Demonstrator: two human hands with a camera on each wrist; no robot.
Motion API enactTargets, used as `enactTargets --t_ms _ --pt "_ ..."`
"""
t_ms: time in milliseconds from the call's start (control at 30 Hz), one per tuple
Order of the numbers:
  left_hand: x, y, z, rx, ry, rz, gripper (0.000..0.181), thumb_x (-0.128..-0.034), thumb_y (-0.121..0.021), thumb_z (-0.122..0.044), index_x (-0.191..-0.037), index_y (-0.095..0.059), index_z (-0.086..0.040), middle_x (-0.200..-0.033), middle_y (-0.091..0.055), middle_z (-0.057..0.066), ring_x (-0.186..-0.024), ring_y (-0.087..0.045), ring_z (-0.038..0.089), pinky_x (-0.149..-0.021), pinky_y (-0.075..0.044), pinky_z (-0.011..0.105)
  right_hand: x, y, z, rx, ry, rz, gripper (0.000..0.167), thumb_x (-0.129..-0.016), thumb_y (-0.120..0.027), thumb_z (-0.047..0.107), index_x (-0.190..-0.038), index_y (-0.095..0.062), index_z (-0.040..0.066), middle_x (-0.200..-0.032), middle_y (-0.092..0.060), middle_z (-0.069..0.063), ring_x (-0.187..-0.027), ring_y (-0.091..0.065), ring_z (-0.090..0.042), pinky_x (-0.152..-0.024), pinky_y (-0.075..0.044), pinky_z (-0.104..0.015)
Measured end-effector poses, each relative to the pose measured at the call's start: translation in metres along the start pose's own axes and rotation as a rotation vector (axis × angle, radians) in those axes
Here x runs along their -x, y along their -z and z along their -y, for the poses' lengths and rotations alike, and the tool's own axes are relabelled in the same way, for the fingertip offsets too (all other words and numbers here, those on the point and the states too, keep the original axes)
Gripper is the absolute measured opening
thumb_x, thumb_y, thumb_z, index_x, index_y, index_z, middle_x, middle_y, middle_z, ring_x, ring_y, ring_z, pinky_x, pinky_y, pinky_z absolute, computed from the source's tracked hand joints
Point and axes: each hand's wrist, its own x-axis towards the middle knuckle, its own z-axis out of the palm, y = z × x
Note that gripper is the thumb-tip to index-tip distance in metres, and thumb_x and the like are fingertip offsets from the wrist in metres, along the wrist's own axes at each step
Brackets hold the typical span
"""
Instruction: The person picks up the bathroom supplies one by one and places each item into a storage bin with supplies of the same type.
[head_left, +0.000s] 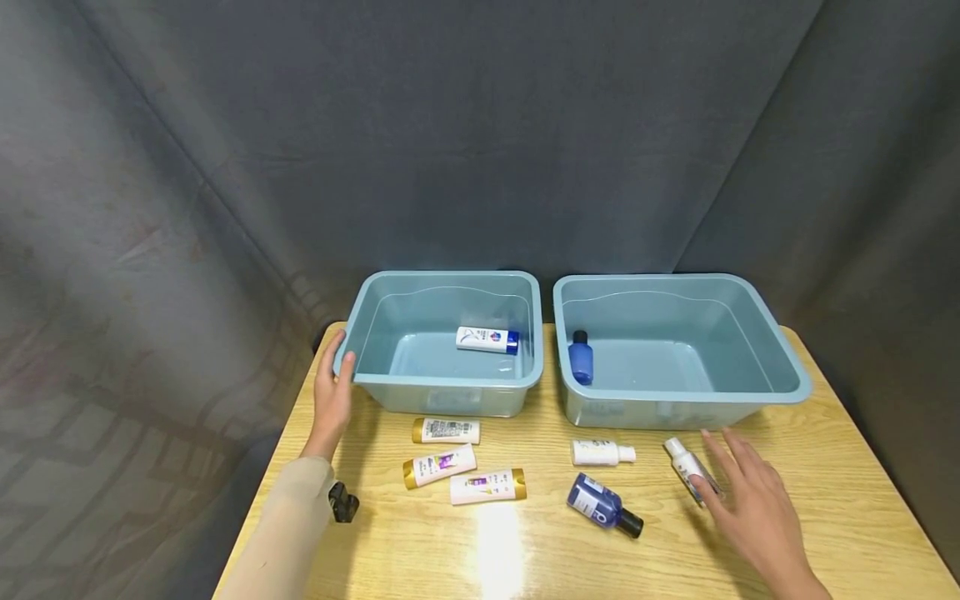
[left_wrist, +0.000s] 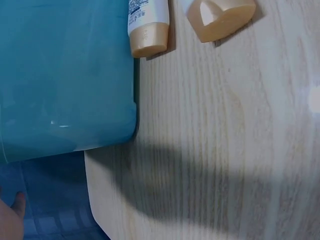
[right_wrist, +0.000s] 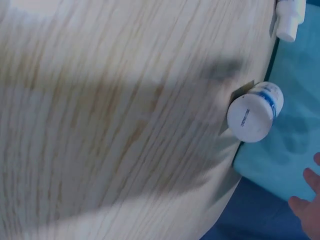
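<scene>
My left hand [head_left: 332, 400] is at the left end of the left blue bin [head_left: 442, 385], its fingers extended beside the rim. Part of that hand [left_wrist: 11, 220] shows in the left wrist view, low at the edge. My right hand [head_left: 757, 504] is spread with nothing in its grip, just right of a small white bottle [head_left: 686, 467] lying on the table. In the right wrist view this bottle [right_wrist: 252, 117] turns its base to the camera, and the fingers [right_wrist: 311, 180] appear at the right edge. Nearby lie another white bottle [head_left: 596, 452] and a dark blue bottle [head_left: 596, 502] with a black cap.
Three white bottles with gold caps, including one [head_left: 487, 487] lying nearest, rest before the left bin. Inside that bin is a white bottle [head_left: 483, 339] with a blue cap. The right blue bin [head_left: 675, 396] contains a blue bottle [head_left: 581, 360]. Dark curtains [head_left: 480, 150] surround the wooden table [head_left: 405, 550].
</scene>
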Motion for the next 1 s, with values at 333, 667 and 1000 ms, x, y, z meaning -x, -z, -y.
enactTargets --t_ms 333,667,1000 --pt "0.000 -0.004 0.002 -0.017 0.007 -0.062 0.054 -0.1039 -0.052 -0.025 -0.152 -0.037 -0.006 -0.155 -0.036 0.014 -0.142 -0.032 0.031 -0.115 -0.027 0.050 -0.006 -0.002 0.021 0.000 0.049 0.010 0.069 -0.095 -0.066 0.035 -0.155 -0.037 0.019 -0.147 -0.041 -0.026 -0.133 -0.035 -0.049 -0.121 -0.008 -0.046" --pt "0.000 -0.009 0.002 0.066 0.004 -0.103 0.049 -0.1028 -0.052 -0.014 -0.151 -0.041 -0.007 -0.155 -0.038 0.011 -0.143 -0.032 0.027 -0.116 -0.027 0.045 -0.010 -0.009 0.044 -0.027 0.121 0.010 0.069 -0.092 -0.069 0.037 -0.153 -0.040 0.021 -0.150 -0.042 -0.018 -0.133 -0.039 -0.042 -0.121 -0.005 -0.034" --pt "0.011 -0.008 -0.032 0.184 -0.029 -0.109 0.047 -0.0983 -0.054 0.001 -0.143 -0.044 0.009 -0.155 -0.034 0.023 -0.144 -0.028 0.036 -0.114 -0.026 0.053 -0.012 -0.019 0.070 -0.044 0.193 0.018 0.066 -0.090 -0.070 0.039 -0.149 -0.046 0.017 -0.156 -0.039 -0.007 -0.143 -0.033 -0.026 -0.118 -0.002 -0.023"
